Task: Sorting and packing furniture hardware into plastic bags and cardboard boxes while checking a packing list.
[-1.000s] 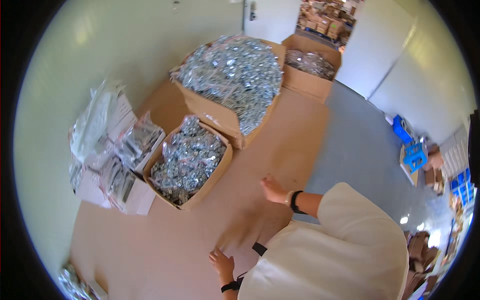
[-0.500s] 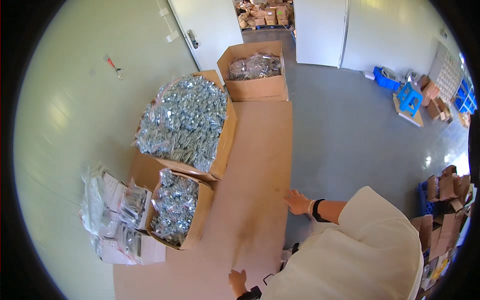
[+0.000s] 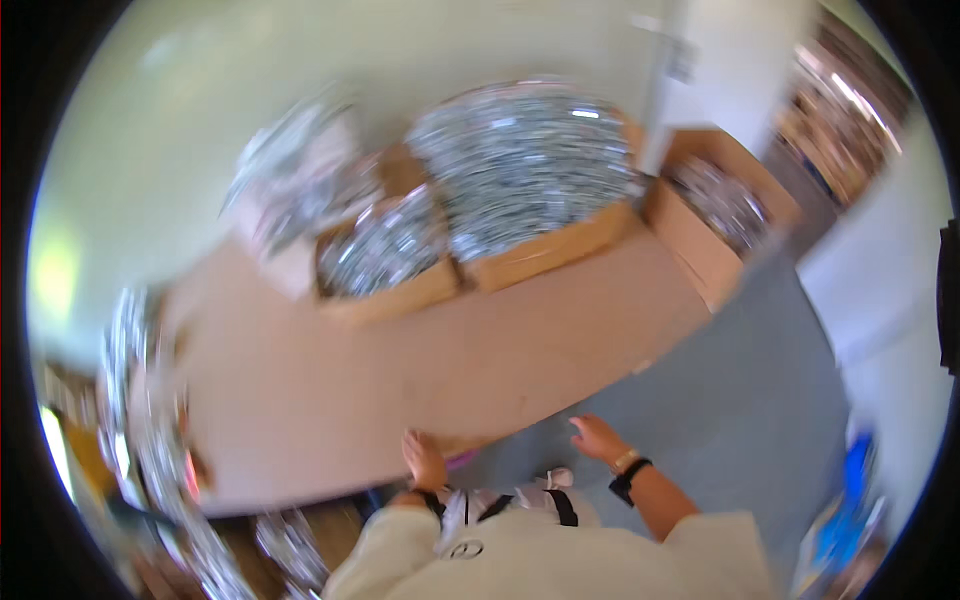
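Brown cardboard sheet [image 3: 420,370] lies flat on the grey floor [image 3: 740,400], spreading from the lower left up to the cartons at the wall. Left hand [image 3: 424,462] rests palm down on the near edge of this sheet, fingers [image 3: 412,442] stretched flat and gripping nothing. Right hand [image 3: 598,438] is just beyond the sheet's edge, over the grey floor, fingers spread and loosely curled, empty; whether it touches the floor cannot be told. A dark band and a light band circle the right wrist [image 3: 628,470]. Cream sleeves [image 3: 560,565] fill the lower edge of the view.

Behind the sheet stand three open cardboard boxes. The small box [image 3: 395,290], to the left, is heaped with shiny silver packets [image 3: 385,245]. The large box [image 3: 545,250], in the middle and touching the small one, carries a high mound of the same silver packets. The third box [image 3: 700,240], to the right near a white door [image 3: 690,60], also holds silver packets. A stack of pale packets [image 3: 300,180] lies to the left of the small box, against the pale green wall [image 3: 150,150]. More silver packets [image 3: 150,440] run along the far left edge of the sheet. Motion blur softens all detail.
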`<state>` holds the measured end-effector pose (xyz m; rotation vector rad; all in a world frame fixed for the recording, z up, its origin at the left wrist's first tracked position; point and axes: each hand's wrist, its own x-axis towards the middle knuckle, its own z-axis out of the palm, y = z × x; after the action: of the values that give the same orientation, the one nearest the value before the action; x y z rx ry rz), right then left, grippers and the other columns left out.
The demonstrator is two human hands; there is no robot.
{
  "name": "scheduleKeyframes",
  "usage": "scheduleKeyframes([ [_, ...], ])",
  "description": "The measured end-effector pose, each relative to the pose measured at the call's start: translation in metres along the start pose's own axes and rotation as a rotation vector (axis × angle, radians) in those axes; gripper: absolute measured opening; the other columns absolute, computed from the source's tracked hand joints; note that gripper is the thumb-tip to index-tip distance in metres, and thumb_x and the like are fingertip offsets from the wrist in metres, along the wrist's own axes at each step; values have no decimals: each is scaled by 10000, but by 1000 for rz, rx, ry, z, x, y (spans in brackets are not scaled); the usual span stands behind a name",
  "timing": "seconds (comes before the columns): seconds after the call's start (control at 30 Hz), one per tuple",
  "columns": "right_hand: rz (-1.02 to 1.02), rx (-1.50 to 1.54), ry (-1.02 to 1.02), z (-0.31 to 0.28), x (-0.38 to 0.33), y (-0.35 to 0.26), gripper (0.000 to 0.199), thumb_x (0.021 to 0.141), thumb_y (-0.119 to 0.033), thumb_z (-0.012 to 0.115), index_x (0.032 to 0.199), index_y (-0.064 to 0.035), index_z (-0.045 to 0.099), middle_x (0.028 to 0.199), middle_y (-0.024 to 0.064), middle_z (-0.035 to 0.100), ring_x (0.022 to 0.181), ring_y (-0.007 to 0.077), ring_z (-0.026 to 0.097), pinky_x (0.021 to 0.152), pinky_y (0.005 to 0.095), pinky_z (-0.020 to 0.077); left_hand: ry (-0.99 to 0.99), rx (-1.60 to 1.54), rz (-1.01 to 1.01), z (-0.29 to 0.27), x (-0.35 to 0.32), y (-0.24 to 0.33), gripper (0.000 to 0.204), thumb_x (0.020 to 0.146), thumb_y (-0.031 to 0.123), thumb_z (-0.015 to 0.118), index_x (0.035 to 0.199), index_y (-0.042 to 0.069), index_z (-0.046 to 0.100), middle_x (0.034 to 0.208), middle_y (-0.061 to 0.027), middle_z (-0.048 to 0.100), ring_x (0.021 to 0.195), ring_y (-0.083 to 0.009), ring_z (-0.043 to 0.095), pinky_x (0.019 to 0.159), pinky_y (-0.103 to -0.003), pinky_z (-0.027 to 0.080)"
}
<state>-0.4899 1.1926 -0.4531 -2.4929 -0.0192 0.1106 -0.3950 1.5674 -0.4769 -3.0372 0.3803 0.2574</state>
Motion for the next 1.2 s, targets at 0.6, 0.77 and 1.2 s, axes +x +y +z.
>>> scheduleKeyframes([
  [0.6,-73,-394,-751,208,-130,-156,322,861,-181,609,1131,-8,579,1044,188,649,965,284,635,831,370,501,-46,-1185,-9,49,-300,-131,782,790,363,693,1410,54,331,1291,-229,486,1099,-397,538,930,-418,446],
  [0.77,-390,-146,-797,382,-106,-254,302,882,-149,598,1144,-6,549,930,107,645,816,197,628,742,315,508,8,-1086,-683,150,-474,-210,513,750,315,703,1152,47,530,1009,-161,631,937,-337,618,793,-450,495],
  [1.2,143,227,-91,924,164,-291,214,955,-273,466,1017,-96,570,855,59,592,757,202,593,633,327,489,-270,-1277,-1490,397,-648,-145,500,841,221,616,1257,-19,477,1112,-257,568,998,-418,558,847,-471,462],
])
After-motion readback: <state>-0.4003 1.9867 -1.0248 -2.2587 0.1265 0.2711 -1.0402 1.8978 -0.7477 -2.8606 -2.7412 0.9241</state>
